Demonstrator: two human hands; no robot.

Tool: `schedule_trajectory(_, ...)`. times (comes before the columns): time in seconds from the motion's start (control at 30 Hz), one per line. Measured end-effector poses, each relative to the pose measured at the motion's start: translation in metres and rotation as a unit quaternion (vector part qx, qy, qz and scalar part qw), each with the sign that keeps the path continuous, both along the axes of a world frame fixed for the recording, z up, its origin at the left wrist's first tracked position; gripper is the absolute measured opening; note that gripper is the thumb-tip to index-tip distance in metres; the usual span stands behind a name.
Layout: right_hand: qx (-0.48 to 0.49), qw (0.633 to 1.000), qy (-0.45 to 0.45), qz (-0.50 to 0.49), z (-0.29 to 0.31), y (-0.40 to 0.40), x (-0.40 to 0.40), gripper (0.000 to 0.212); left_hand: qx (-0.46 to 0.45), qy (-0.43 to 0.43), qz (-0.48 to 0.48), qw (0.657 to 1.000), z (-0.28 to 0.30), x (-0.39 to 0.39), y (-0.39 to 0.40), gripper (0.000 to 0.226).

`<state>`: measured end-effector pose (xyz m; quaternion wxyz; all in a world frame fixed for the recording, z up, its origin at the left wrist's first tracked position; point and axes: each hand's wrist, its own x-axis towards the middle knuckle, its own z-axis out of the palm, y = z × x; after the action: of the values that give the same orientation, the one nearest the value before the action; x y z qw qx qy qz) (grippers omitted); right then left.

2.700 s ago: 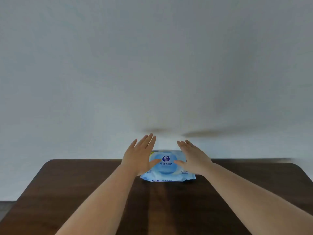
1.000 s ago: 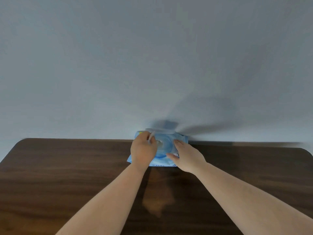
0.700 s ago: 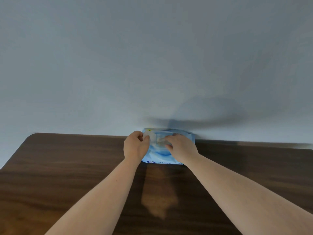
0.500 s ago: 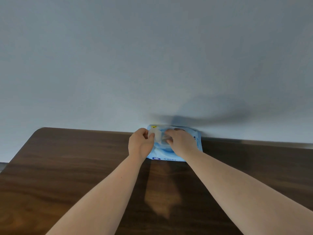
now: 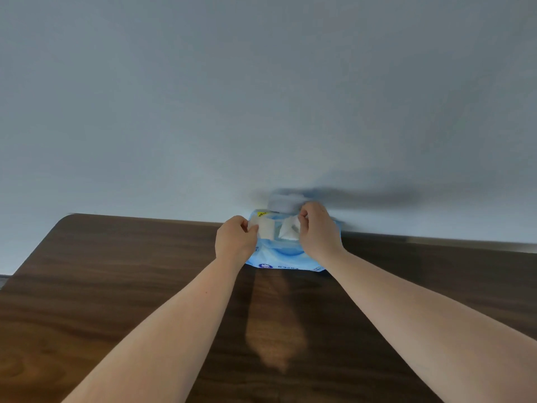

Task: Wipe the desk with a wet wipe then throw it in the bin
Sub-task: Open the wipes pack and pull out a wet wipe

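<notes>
A light blue pack of wet wipes (image 5: 283,257) lies at the far edge of the dark wooden desk (image 5: 116,286), against the wall. Its flap (image 5: 266,229) is peeled back to the left, pinched by my left hand (image 5: 236,241). My right hand (image 5: 318,232) pinches a white wet wipe (image 5: 289,229) that sticks up out of the pack's opening. No bin is in view.
A plain grey-white wall (image 5: 261,97) rises directly behind the desk. The desk's rounded far left corner (image 5: 68,218) shows, with a strip of floor beyond its left edge.
My left hand has peeled the pack's flap back. My right hand has gone from resting on the pack to pinching a wipe and drawing it up out of the opening.
</notes>
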<state>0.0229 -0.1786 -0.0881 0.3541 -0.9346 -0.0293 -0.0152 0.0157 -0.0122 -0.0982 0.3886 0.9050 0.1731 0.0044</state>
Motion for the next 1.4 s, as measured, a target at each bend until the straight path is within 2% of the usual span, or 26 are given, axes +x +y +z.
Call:
schedule_trajectory(0.13, 0.137, 0.987, 0.058, -0.062, 0.021, -0.017, -0.008, 0.007, 0.005, 0.010, -0.017, 1.000, 0.006, -0.004, -0.007, 0.019)
schedule_trajectory(0.27, 0.165, 0.980, 0.062, -0.097, 0.044, -0.031, -0.012, 0.010, -0.027, -0.043, -0.050, 0.997, 0.020, -0.010, -0.021, 0.036)
schedule_trajectory(0.37, 0.185, 0.976, 0.058, -0.100, 0.057, -0.036, -0.017, 0.016, -0.040, -0.108, -0.074, 0.991, 0.037, -0.016, -0.035, 0.021)
schedule_trajectory(0.43, 0.201, 0.973, 0.066, -0.093, 0.062, -0.038, -0.020, 0.021, -0.054, -0.121, -0.088, 0.987, 0.045, -0.020, -0.043, 0.015)
schedule_trajectory(0.5, 0.222, 0.970, 0.075, -0.068, 0.065, -0.039, -0.024, 0.021, -0.146, -0.059, -0.115, 0.981, 0.053, -0.025, -0.049, 0.021)
schedule_trajectory(0.57, 0.242, 0.966, 0.090, -0.030, 0.066, -0.038, -0.029, 0.015, -0.259, 0.034, -0.160, 0.952, 0.060, -0.032, -0.051, 0.038)
schedule_trajectory(0.63, 0.228, 0.967, 0.109, 0.012, 0.070, -0.036, -0.036, 0.012, -0.271, 0.054, -0.196, 0.941, 0.063, -0.039, -0.051, 0.044)
schedule_trajectory(0.73, 0.136, 0.984, 0.100, 0.050, 0.074, -0.034, -0.043, 0.021, -0.198, 0.010, -0.183, 0.963, 0.062, -0.046, -0.046, 0.025)
schedule_trajectory(0.87, 0.044, 0.993, 0.083, 0.070, 0.074, -0.028, -0.049, 0.019, -0.138, -0.010, -0.159, 0.978, 0.060, -0.050, -0.035, 0.019)
schedule_trajectory(0.93, -0.034, 0.995, 0.058, 0.080, 0.075, -0.027, -0.049, 0.023, -0.111, -0.034, -0.138, 0.984, 0.065, -0.052, -0.028, 0.018)
schedule_trajectory(1.03, -0.183, 0.979, -0.048, 0.080, 0.077, -0.026, -0.051, 0.018, -0.013, -0.072, -0.116, 0.991, 0.072, -0.055, -0.006, 0.016)
schedule_trajectory(1.13, -0.266, 0.947, -0.093, 0.155, 0.081, -0.017, -0.064, 0.011, 0.072, -0.072, -0.145, 0.984, 0.072, -0.062, 0.020, 0.016)
schedule_trajectory(1.23, -0.291, 0.916, -0.035, 0.273, 0.072, -0.001, -0.078, 0.015, 0.114, -0.027, -0.181, 0.976, 0.067, -0.076, 0.040, 0.016)
schedule_trajectory(1.3, -0.266, 0.901, 0.068, 0.335, 0.059, 0.010, -0.084, 0.027, 0.143, 0.018, -0.218, 0.965, 0.060, -0.087, 0.052, 0.019)
schedule_trajectory(1.37, -0.185, 0.910, 0.172, 0.328, 0.045, 0.024, -0.090, 0.033, 0.179, 0.079, -0.264, 0.944, 0.050, -0.100, 0.066, 0.029)
schedule_trajectory(1.4, -0.155, 0.922, 0.179, 0.308, 0.036, 0.029, -0.092, 0.033, 0.198, 0.113, -0.285, 0.931, 0.042, -0.106, 0.074, 0.035)
